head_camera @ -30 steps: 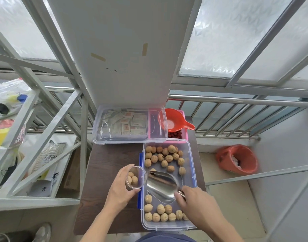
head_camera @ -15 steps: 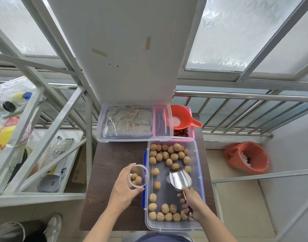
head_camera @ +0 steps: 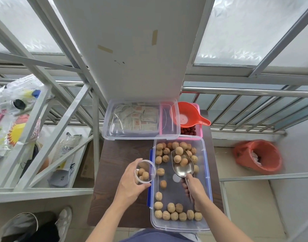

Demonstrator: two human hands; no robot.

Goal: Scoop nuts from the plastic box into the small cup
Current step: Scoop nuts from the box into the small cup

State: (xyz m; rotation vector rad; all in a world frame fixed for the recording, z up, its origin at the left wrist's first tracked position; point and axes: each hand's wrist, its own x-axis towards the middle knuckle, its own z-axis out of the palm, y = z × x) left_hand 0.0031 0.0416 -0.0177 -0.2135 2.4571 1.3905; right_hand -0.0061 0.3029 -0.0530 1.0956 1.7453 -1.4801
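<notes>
A clear plastic box [head_camera: 206,180] with blue clips lies on the dark wooden table [head_camera: 118,159]; round tan nuts [head_camera: 174,213] lie at its near and far ends. My right hand [head_camera: 194,186] grips the handle of a metal scoop [head_camera: 183,165], whose bowl sits among the far nuts with about three nuts in it. My left hand [head_camera: 130,185] holds a small clear cup [head_camera: 145,171] just left of the box, tilted toward it, with a few nuts inside.
A lidded clear box of sachets [head_camera: 139,119] stands behind. An orange funnel [head_camera: 186,115] rests on a pink tub of red fruit [head_camera: 191,131]. White metal racking [head_camera: 50,137] stands left, a railing and an orange bin [head_camera: 258,157] right.
The scoop left the cup, swung away and pushed forward into the far pile of nuts, picking some up. The cup stayed in my left hand beside the box.
</notes>
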